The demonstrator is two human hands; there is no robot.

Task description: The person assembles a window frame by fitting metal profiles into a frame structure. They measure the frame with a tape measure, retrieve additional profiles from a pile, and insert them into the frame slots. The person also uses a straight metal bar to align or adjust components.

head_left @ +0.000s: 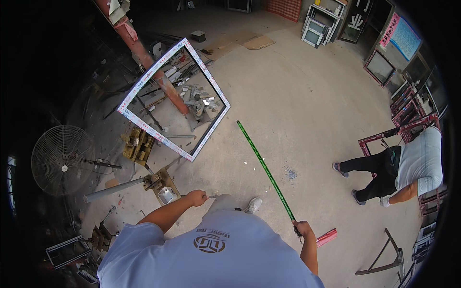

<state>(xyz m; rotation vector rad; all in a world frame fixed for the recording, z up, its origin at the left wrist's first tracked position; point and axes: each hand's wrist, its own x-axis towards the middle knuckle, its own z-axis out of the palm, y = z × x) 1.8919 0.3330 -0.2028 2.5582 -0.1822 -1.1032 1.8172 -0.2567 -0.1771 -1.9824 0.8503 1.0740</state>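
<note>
My right hand (303,229) is closed around the near end of a long, narrow green strip (264,165). The strip slants away from it toward the far left. Something small and dark shows just under the fingers, too small to name. Beyond that wrist is a short red piece (327,237); I cannot tell whether it is held or lies on the floor. My left hand (197,198) is closed on a short, thin object (212,196) whose light tip points right; its kind is unclear. A large window frame (212,80) in white printed film stands tilted ahead on the left.
A round caged fan (64,161) and a yellow machine (138,145) stand at the left. A red post (173,98) rises behind the frame, near scrap pieces. At the right a person (420,158) bends beside dark red frames (408,108). A triangular metal bracket (384,259) lies lower right.
</note>
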